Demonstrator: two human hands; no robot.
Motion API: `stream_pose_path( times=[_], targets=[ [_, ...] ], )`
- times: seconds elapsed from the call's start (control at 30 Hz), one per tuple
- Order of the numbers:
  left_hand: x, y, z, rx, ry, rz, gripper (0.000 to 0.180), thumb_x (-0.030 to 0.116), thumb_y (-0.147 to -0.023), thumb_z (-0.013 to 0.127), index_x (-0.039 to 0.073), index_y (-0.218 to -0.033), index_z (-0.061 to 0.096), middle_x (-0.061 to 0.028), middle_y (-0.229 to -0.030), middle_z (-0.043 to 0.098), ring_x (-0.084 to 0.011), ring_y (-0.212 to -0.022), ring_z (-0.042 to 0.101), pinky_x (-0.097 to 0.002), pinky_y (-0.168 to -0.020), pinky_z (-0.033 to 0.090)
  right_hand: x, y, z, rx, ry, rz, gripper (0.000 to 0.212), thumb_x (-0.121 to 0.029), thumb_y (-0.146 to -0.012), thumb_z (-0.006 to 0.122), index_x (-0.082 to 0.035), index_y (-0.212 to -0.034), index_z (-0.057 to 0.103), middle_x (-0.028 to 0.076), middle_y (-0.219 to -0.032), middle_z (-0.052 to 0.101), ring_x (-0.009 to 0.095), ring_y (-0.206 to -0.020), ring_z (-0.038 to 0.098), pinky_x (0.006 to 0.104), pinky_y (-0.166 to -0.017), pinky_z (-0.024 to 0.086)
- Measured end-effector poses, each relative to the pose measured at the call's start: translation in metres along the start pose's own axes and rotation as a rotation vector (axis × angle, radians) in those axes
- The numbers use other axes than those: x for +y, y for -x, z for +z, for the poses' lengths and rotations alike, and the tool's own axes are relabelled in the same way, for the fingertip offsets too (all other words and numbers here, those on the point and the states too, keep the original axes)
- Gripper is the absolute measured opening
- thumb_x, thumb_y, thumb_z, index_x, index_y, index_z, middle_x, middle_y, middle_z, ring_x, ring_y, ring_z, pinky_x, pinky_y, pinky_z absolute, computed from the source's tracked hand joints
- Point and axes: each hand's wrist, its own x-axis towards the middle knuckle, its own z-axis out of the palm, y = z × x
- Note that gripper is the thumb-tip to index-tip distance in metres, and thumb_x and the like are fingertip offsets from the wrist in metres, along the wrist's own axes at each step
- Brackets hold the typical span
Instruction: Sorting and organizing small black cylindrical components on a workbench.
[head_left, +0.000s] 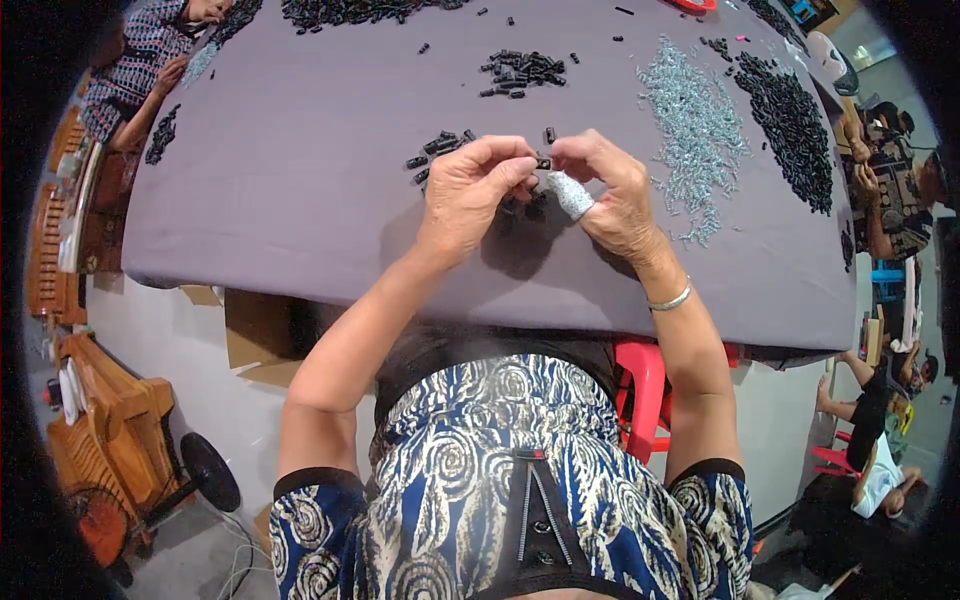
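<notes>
One view: head-worn fisheye, left of a pair. Looks steeply down from above wearer's torso (480,470), facing out across the table (300,170). Left grip (466,200) and right grip (622,208) close, above frame centre; torso nearside of grips, table stretching beyond.

Both arms (705,345) are bent at the elbows (322,395), with the forearms (372,315) angled inward. The left hand (470,195) is held in a pinch; the right hand (622,195) is curled close beside it, its thumb (571,196) wrapped in white.
</notes>
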Motion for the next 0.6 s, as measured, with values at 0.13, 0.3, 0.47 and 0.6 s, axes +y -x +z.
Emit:
stream_pose_path(
  times=[0.13, 0.3, 0.47, 0.6],
  targets=[
    [0.001, 0.001, 0.003, -0.008, -0.094, 0.052, 0.008, 0.004, -0.085, 0.061, -0.001, -0.090, 0.064, -0.0035, -0.077, 0.062, -0.0092, -0.069, 0.059, -0.0219, -0.063, 0.050, 0.000, 0.000, 0.003, 0.004, -0.032, 0.015, 0.018, -0.004, -0.072, 0.067, -0.002, -0.088, 0.060, 0.007, -0.078, 0.059, 0.016, -0.066, 0.058, 0.0267, -0.059, 0.046],
    [-0.001, 0.001, 0.001, -0.002, -0.328, 0.201, 0.012, 0.003, -0.084, 0.062, -0.001, -0.095, 0.064, -0.0032, -0.085, 0.063, -0.0104, -0.075, 0.060, -0.0222, -0.069, 0.049, 0.003, 0.002, 0.004, -0.011, -0.069, 0.076, 0.017, -0.003, -0.072, 0.065, -0.001, -0.087, 0.060, 0.010, -0.076, 0.059, 0.021, -0.068, 0.059, 0.0283, -0.061, 0.047],
    [0.004, 0.000, 0.003, -0.051, -0.676, 0.485, 0.017, 0.000, -0.080, 0.063, -0.001, -0.097, 0.064, -0.0062, -0.084, 0.063, -0.0127, -0.076, 0.061, -0.0231, -0.068, 0.049, 0.004, 0.002, 0.002, -0.017, -0.120, 0.129, 0.015, -0.003, -0.073, 0.066, 0.001, -0.086, 0.060, 0.009, -0.078, 0.061, 0.017, -0.070, 0.060, 0.0273, -0.063, 0.047],
    [0.003, 0.000, 0.002, -0.069, -0.674, 0.395, 0.017, -0.001, -0.080, 0.063, -0.002, -0.096, 0.065, -0.0069, -0.084, 0.063, -0.0129, -0.075, 0.061, -0.0237, -0.067, 0.049, 0.012, 0.007, 0.005, -0.049, -0.158, 0.138, 0.012, -0.002, -0.080, 0.065, 0.001, -0.090, 0.060, 0.001, -0.081, 0.060, 0.007, -0.075, 0.056, 0.0222, -0.065, 0.047]
  ],
)
